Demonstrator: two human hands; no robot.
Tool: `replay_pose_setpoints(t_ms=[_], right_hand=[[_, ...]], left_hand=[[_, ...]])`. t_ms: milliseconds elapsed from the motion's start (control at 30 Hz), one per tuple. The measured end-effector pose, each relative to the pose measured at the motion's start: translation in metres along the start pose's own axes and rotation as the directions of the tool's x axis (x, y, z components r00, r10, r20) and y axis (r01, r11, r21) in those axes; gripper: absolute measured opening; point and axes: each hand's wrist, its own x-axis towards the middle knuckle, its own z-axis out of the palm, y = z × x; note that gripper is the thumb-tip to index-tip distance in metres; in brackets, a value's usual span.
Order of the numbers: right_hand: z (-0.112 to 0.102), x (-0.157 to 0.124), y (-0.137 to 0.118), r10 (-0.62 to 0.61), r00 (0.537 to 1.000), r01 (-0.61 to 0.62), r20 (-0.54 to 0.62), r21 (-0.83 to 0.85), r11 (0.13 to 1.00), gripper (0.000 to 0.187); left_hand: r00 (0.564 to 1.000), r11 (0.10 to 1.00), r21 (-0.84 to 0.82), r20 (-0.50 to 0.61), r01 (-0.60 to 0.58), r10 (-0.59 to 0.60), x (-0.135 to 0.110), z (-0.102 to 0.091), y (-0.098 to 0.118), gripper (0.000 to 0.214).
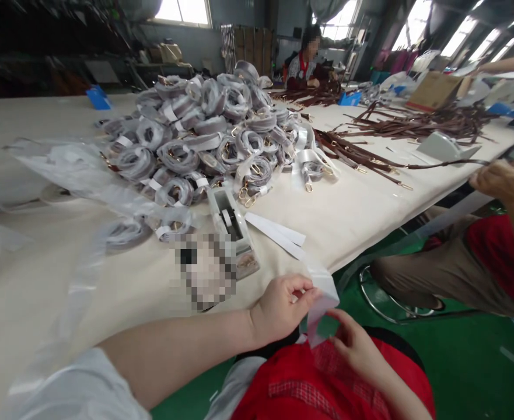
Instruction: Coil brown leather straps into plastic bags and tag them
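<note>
My left hand pinches the upper edge of a clear plastic bag just off the table's front edge. My right hand grips the same bag from below, over my red lap. Both hands are closed on it. On the cream table, a grey tape dispenser stands a little beyond my left hand. White paper strips lie beside it. Behind these rises a big heap of coiled straps in clear bags.
Loose clear bags spread over the table's left. Brown leather straps lie at the back right. A seated person's hand and knee are at the right, by a metal stool. Another person sits at the far end.
</note>
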Motion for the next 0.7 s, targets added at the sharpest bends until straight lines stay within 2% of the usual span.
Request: replay_pose_setpoints(t_ms=[100,167,267,367,433,567,700], right_hand=[[-0.018,-0.013,-0.031,-0.087,0.996,0.08,0.008,0.318,0.945,0.055],[-0.02,-0.015,-0.051,-0.094,0.995,0.077,0.017,0.444,0.893,0.047],[-0.013,-0.007,-0.068,-0.144,0.99,0.129,0.008,0.39,0.912,0.038],[-0.006,0.0,-0.069,-0.275,0.961,0.267,-0.006,0.259,0.928,0.036],[-0.004,0.001,-0.065,-0.33,0.943,0.319,0.03,0.191,0.928,0.034],[-0.003,-0.004,-0.059,-0.322,0.944,0.312,0.064,0.135,0.941,0.034],[-0.002,-0.005,-0.057,-0.272,0.951,0.248,0.148,0.164,0.955,0.034]], left_hand=[[0.993,0.997,0.052,0.112,-0.049,0.043,-0.003,0.007,-0.007,0.024],[0.988,0.995,0.072,0.14,-0.071,0.06,-0.005,0.009,-0.009,0.023],[0.994,0.997,0.066,0.101,-0.035,0.028,-0.006,0.009,-0.009,0.023],[0.993,0.997,0.025,0.093,0.072,-0.074,-0.004,0.007,-0.011,0.03],[0.986,0.99,-0.002,0.093,0.141,-0.141,-0.001,0.007,-0.015,0.035],[0.987,0.988,0.03,0.051,0.15,-0.152,0.001,0.007,-0.018,0.032],[0.985,0.984,0.073,0.054,0.16,-0.164,0.0,0.007,-0.012,0.027]])
